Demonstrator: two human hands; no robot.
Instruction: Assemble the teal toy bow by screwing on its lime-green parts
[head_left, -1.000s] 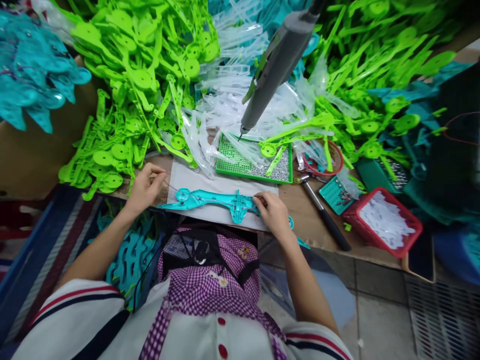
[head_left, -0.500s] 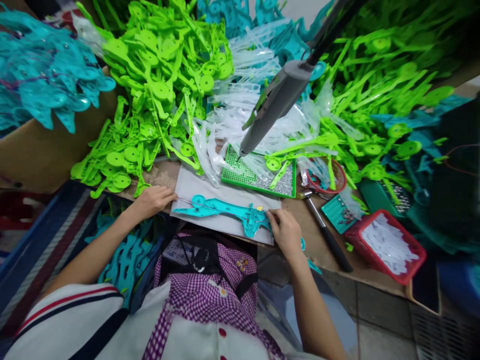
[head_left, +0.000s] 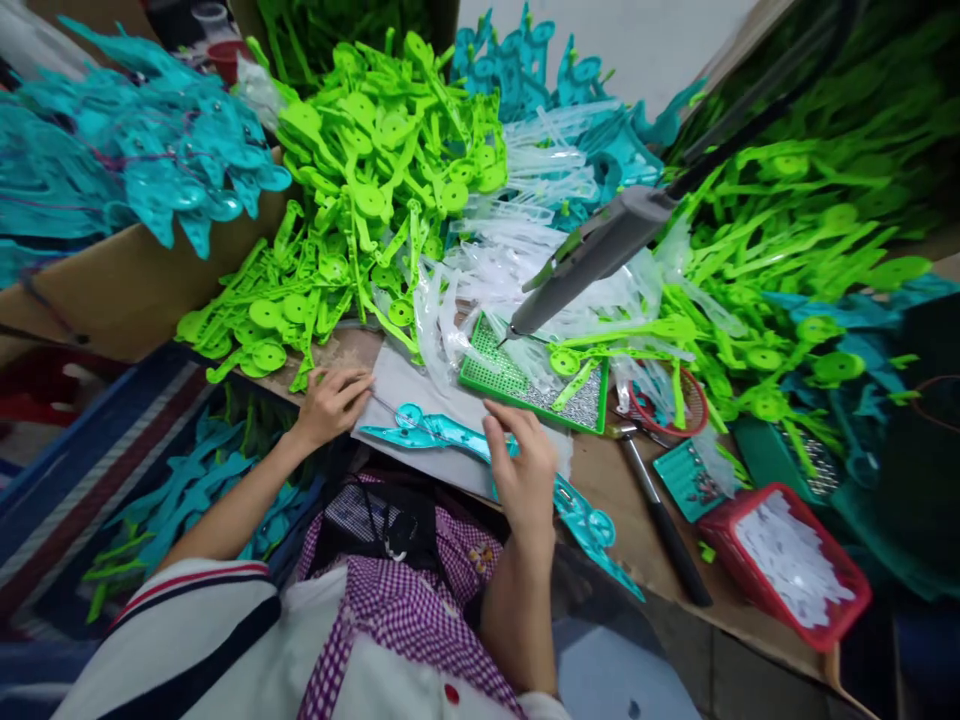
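Observation:
A long teal plastic part (head_left: 431,430) lies across the white cloth (head_left: 401,380), with a round disc near its left end. My left hand (head_left: 334,405) is closed at the left of it, fingers pinched on a thin dark cord (head_left: 386,403) that runs onto the part. Over the part's middle, my right hand (head_left: 525,465) is curled with thumb and fingertips close together; what they hold, if anything, is hidden. Beyond my right hand, more teal plastic (head_left: 589,525) slants down past the table edge.
Green plastic arms (head_left: 360,200) and clear plastic pieces (head_left: 517,245) are heaped behind. A grey electric screwdriver (head_left: 592,260) hangs over a green tray (head_left: 604,410) of small metal parts. To the right are a hammer (head_left: 664,520), a teal tray (head_left: 690,475) and a red basket (head_left: 795,640).
My right hand has moved left, from the right end onto the part's middle, and uncovered the teal plastic at the right. My left hand stays at the left end. The head view has shifted slightly.

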